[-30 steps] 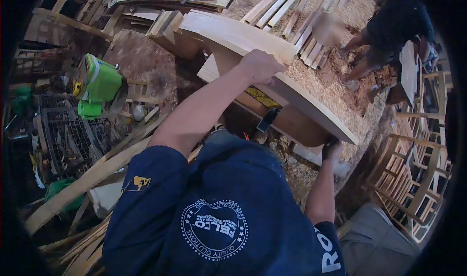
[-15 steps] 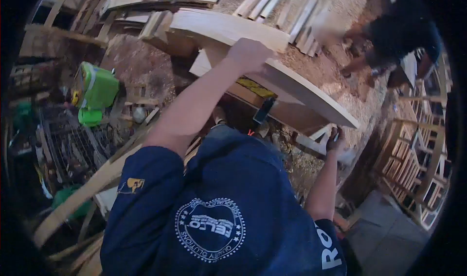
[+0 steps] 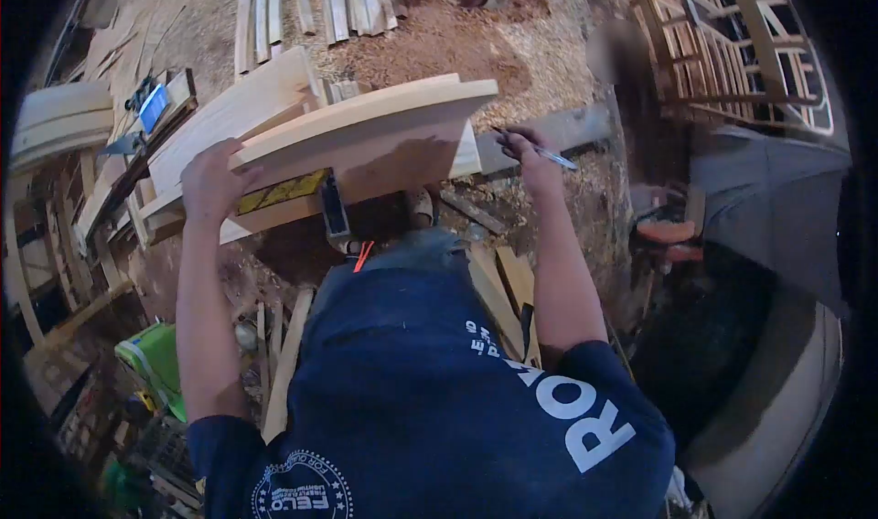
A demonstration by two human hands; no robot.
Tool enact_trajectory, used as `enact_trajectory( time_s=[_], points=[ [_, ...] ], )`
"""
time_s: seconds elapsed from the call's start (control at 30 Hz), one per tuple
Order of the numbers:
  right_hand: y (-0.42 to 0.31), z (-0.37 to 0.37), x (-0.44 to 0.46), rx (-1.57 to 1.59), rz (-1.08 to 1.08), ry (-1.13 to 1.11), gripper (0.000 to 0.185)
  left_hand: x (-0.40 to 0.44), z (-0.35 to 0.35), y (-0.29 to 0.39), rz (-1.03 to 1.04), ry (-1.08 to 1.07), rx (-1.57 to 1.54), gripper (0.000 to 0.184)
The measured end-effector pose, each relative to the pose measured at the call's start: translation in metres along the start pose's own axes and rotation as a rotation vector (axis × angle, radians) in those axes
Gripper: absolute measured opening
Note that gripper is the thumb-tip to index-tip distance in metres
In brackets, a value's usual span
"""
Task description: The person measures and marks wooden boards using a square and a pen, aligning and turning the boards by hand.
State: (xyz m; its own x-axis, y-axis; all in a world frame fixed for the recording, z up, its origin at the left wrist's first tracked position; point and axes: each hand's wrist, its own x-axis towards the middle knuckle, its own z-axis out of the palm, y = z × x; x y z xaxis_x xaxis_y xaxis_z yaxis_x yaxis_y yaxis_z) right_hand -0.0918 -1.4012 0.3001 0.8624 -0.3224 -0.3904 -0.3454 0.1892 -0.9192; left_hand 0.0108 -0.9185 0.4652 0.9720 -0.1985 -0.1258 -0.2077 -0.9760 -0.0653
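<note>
My left hand (image 3: 215, 182) is closed over the upper left edge of a wide, pale wooden board (image 3: 384, 149) with a curved edge, standing on its side before me. Beyond the board's right end, my right hand (image 3: 530, 158) grips a pen (image 3: 556, 160) with a light barrel, apart from the wood. More light planks (image 3: 233, 107) lie against the board's far side. Below its near face show a yellow-and-black label (image 3: 285, 192) and a dark, flat-sided object (image 3: 335, 206) whose kind I cannot make out.
Long timber strips (image 3: 352, 2) lie on sawdust-strewn ground ahead. A slatted wooden frame (image 3: 722, 48) stands at the upper right. At left are a green container (image 3: 154, 363) and a small blue-lit screen (image 3: 154, 107). Part of another person shows at the top.
The view has swung, so the board now slants up toward the right. My left hand stays on its edge. My right hand appears higher, and the pen in it now shows plainly.
</note>
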Motion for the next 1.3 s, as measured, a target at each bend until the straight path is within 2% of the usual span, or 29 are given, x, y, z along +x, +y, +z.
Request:
enact_trajectory(
  time_s=[0.1, 0.2, 0.33, 0.43, 0.63, 0.73, 0.93, 1.13, 1.3],
  points=[
    [0.001, 0.012, 0.006, -0.308, -0.075, -0.115, 0.025, 0.0, 0.007, -0.002, -0.02, 0.008, 0.005, 0.05],
    [0.011, 0.023, 0.015, -0.361, -0.12, -0.157, 0.024, -0.001, 0.01, -0.002, -0.009, 0.046, 0.013, 0.051],
    [0.0, 0.041, 0.016, -0.254, -0.088, -0.178, 0.019, 0.0, 0.01, -0.002, -0.019, 0.014, 0.009, 0.052],
    [-0.001, 0.042, 0.018, -0.397, -0.128, -0.19, 0.02, -0.001, 0.011, -0.004, -0.005, 0.039, 0.0, 0.051],
    [0.017, 0.041, 0.027, -0.482, -0.171, -0.162, 0.019, -0.001, 0.01, -0.001, -0.006, 0.046, -0.008, 0.049],
    [0.02, 0.04, 0.029, -0.485, -0.205, -0.181, 0.019, 0.001, 0.002, 0.007, -0.073, -0.02, -0.007, 0.049],
    [0.019, 0.041, 0.029, -0.493, -0.198, -0.183, 0.019, 0.002, 0.003, 0.004, -0.03, 0.016, -0.015, 0.048],
    [0.019, 0.041, 0.03, -0.543, -0.233, -0.167, 0.019, 0.002, 0.004, 0.004, -0.071, -0.026, 0.006, 0.049],
    [0.018, 0.044, 0.027, -0.475, -0.287, -0.13, 0.022, 0.002, 0.011, -0.004, -0.046, -0.002, 0.001, 0.05]
  ],
)
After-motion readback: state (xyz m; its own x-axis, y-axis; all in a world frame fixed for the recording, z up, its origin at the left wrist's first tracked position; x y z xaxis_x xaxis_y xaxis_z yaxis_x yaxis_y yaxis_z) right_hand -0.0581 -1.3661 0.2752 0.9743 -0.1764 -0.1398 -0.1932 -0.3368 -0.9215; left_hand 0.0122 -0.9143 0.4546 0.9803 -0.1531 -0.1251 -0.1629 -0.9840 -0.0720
